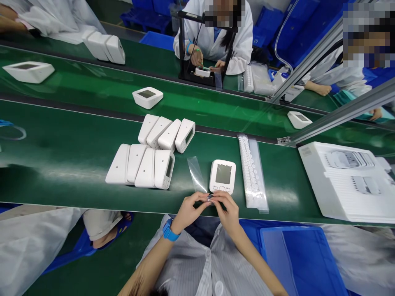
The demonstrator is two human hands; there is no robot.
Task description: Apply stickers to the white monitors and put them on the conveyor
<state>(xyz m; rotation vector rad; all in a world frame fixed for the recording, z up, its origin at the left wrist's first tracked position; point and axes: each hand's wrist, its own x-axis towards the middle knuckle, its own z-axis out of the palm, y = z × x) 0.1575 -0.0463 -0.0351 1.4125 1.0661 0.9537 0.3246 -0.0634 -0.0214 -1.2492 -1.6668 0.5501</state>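
Note:
My left hand (191,209) and my right hand (227,209) meet at the front edge of the green table, fingers pinched together on a small item too small to make out. Just beyond them a white device (222,176) lies with its grey screen up. A clear plastic strip (196,174) lies to its left, reaching down to my left fingers. Right of the device is a clear bag (252,174) with rows of small white round parts. Several white devices (145,166) stand in two rows on the left.
A green conveyor (197,102) crosses behind, carrying spaced white devices (148,98). A white foam tray (348,181) and a slanting metal post (339,111) are at right. Across the belt a person works at a black frame (200,78). A blue bin (305,259) sits below the table edge.

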